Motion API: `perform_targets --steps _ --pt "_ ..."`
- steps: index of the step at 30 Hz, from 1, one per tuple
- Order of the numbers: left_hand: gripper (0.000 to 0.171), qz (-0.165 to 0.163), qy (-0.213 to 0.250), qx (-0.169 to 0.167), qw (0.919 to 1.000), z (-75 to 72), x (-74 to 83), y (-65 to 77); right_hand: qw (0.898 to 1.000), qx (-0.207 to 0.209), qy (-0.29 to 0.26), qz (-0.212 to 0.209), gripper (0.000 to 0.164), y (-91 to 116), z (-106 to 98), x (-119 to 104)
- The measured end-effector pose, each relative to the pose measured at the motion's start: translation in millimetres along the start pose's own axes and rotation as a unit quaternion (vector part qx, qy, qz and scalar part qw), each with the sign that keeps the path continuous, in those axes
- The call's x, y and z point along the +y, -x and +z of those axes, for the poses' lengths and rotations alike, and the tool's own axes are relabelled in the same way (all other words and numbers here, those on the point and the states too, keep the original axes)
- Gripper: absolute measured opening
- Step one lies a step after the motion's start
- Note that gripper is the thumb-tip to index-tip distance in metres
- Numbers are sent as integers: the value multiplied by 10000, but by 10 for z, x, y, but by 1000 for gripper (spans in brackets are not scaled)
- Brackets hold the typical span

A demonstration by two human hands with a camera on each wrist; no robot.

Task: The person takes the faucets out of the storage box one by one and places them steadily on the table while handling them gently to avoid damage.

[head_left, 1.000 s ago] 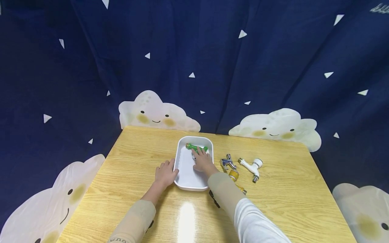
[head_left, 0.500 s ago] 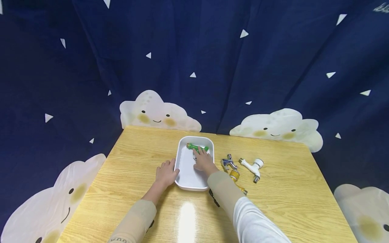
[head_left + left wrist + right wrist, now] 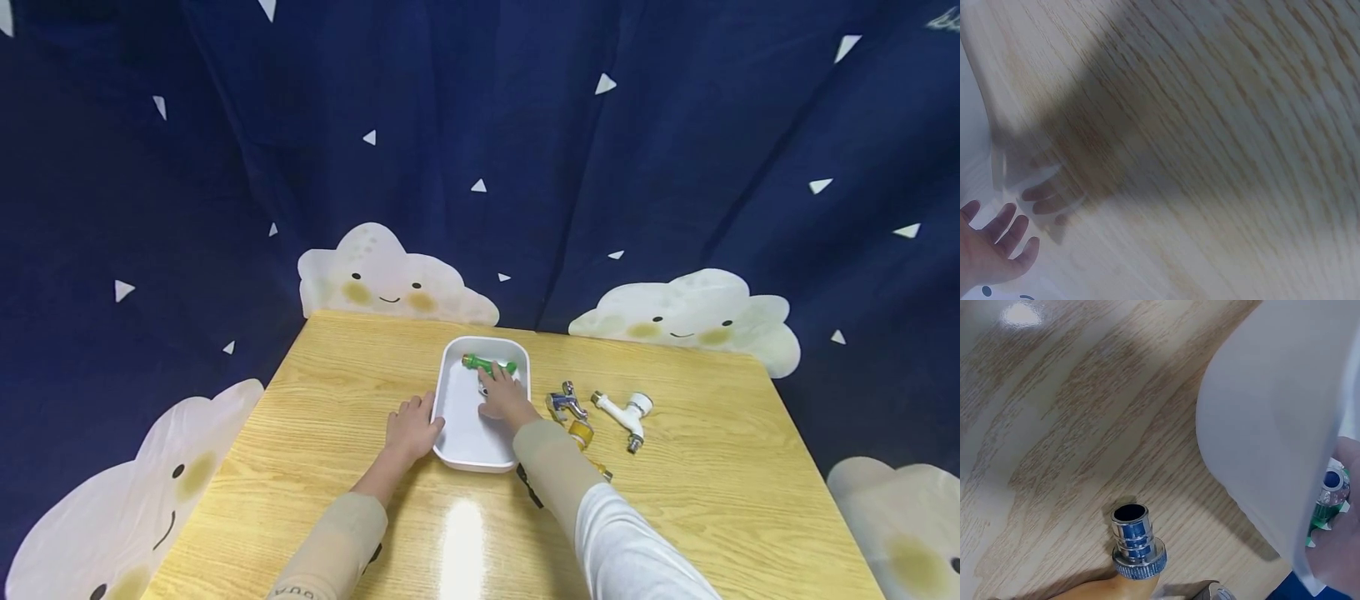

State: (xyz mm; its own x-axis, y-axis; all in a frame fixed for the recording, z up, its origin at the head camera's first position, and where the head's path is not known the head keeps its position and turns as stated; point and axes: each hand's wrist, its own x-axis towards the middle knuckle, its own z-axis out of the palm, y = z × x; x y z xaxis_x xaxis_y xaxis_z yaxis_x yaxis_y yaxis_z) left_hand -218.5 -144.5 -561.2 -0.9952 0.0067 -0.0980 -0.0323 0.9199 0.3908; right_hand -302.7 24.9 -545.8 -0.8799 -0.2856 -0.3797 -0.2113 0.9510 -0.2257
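Note:
A green faucet [image 3: 477,363] with a brass threaded end lies inside a white tray [image 3: 444,433], near its far end. My right hand [image 3: 506,402] reaches into the tray, its fingers resting over the faucet and the thumb apart to the left. Part of the faucet is hidden beneath that hand; its metal spout end [image 3: 1333,481] shows beside the hand in the right wrist view. My left hand [image 3: 410,429] rests against the tray's left side with fingers extended and loosely bent. In the left wrist view the left hand [image 3: 1000,247] holds nothing.
Right of the tray lie a chrome faucet [image 3: 567,402], a yellow faucet [image 3: 581,433] partly covered by the right forearm, and a white faucet [image 3: 624,414]. All rest on a wooden table [image 3: 712,500]. A dark blue curtain [image 3: 480,125] hangs behind it.
The whole scene shifts very slightly to the right in the head view. Both hands, the tray and the faucets keep their places relative to one another.

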Motion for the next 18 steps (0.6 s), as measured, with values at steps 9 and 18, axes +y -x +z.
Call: perform_targets --steps 9,18 --pt "58 -10 14 5 10000 22 -3 -1 10000 24 -29 -67 77 28 -21 15" --pt "59 -30 19 21 10000 18 -4 -6 9999 77 138 -61 72 16 -17 2"
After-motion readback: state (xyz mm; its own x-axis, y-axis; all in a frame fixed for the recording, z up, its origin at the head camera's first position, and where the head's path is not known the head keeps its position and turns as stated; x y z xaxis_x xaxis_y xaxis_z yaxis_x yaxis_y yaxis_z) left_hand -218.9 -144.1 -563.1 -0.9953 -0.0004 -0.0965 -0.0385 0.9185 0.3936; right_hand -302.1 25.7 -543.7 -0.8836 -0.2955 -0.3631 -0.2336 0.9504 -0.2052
